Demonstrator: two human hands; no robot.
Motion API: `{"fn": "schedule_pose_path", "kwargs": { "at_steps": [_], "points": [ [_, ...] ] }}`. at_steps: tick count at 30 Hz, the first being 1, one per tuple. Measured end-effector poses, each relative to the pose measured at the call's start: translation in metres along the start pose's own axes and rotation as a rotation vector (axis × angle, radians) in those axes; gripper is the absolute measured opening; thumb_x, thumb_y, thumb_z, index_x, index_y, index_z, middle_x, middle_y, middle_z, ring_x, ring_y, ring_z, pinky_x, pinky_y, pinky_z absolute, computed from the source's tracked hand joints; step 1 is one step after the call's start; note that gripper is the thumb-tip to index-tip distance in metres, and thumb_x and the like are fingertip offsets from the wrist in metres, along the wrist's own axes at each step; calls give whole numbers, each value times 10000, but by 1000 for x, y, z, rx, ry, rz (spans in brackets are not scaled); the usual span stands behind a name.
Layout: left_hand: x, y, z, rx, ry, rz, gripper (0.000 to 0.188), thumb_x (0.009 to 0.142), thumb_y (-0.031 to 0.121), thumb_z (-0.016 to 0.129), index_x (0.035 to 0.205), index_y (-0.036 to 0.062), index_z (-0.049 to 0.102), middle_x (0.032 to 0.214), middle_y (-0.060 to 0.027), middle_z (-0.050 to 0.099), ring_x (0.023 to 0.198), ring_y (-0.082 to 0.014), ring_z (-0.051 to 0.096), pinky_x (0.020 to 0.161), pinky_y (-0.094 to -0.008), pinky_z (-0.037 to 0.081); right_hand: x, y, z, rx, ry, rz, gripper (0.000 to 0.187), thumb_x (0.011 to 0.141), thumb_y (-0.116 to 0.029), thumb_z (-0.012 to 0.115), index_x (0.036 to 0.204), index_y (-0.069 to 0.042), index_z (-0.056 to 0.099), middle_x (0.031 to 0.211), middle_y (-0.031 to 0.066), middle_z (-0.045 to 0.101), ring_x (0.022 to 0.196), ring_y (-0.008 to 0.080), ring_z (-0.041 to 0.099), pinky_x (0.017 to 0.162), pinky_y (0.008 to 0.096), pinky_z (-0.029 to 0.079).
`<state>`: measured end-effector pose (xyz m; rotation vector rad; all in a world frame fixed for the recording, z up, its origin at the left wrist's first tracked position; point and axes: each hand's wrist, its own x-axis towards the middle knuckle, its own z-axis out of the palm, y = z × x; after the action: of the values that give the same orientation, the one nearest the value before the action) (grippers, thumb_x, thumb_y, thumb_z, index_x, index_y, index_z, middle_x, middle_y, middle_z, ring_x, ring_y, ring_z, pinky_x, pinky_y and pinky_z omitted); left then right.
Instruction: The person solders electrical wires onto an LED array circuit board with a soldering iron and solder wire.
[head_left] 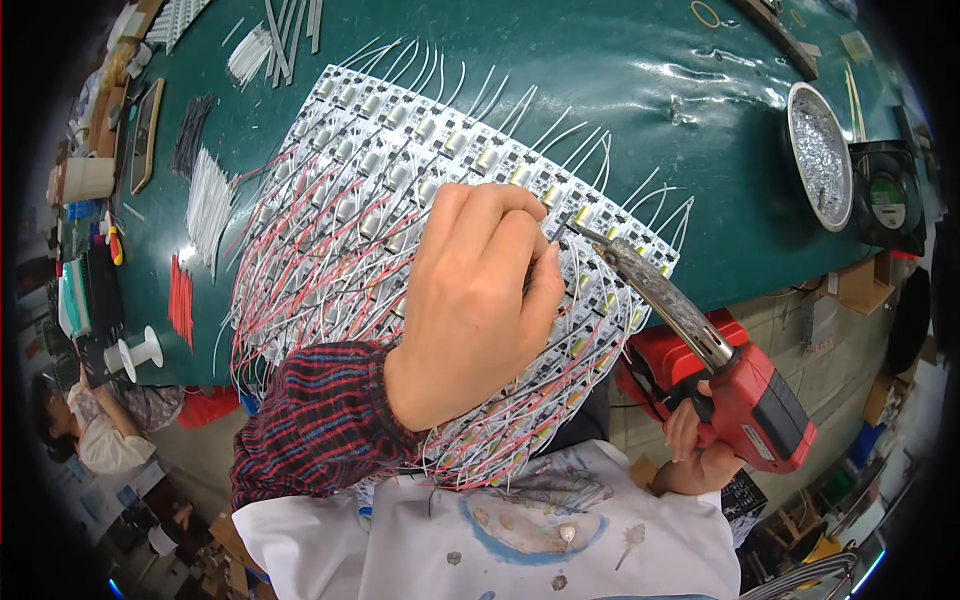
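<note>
A large panel of white circuit boards (345, 92), with rows of small components, spreads before me. Loose white and red wires (300, 240) trail across it. My left hand (475, 290), in a plaid cuff, is over the panel's middle, thumb and fingers pinched around what looks like a thin dark wire (560, 228), mostly hidden. My right hand (690, 440) grips a red soldering gun (768, 410) by its handle. Its long metal barrel slants up and left, and the tip meets the panel's upper right part just beside my left fingertips.
Bundles of white wires (208, 205), dark wires (192, 135) and red wires (181, 300) lie on the green table (680, 60). A white spool (135, 352) stands at its left edge. To the right are a metal bowl (820, 155) and a black fan-like box (888, 195). Another person (105, 425) sits beyond, lower left.
</note>
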<state>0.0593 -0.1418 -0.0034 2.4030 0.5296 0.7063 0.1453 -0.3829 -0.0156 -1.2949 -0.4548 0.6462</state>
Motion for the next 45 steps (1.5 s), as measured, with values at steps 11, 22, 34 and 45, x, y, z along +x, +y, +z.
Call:
{"fn": "schedule_pose_path", "kwargs": {
  "at_steps": [11,22,34,45],
  "points": [
    [1,2,-1,-4,3,-49,109,662,-39,611,673,14,517,865,-100,566,770,-255,484,670,-336,390,-12,11,-41,21,-73,198,638,771,-482,600,1034,83,463,491,18,445,397,120,416,399,244,339],
    [1,0,1,9,15,-36,111,658,-41,608,667,12,510,862,-105,566,779,-265,492,680,-343,396,5,-4,-19,-397,-195,-63,471,794,-433,605,931,12,534,528,29,432,434,140,421,457,257,346],
    [1,2,-1,-14,15,-42,116,663,-36,610,670,11,505,865,-111,569,776,-270,501,686,-346,400,-2,-5,8,-53,108,-19,712,751,-451,630,1121,118,412,460,18,440,355,107,406,380,228,346],
    [5,10,-2,-85,-90,21,84,678,16,633,689,49,556,824,-53,617,801,-216,520,729,-333,363,2,-13,-38,46,-258,19,813,763,-466,610,1251,90,273,519,69,482,354,155,409,365,262,366]
  ]
}}
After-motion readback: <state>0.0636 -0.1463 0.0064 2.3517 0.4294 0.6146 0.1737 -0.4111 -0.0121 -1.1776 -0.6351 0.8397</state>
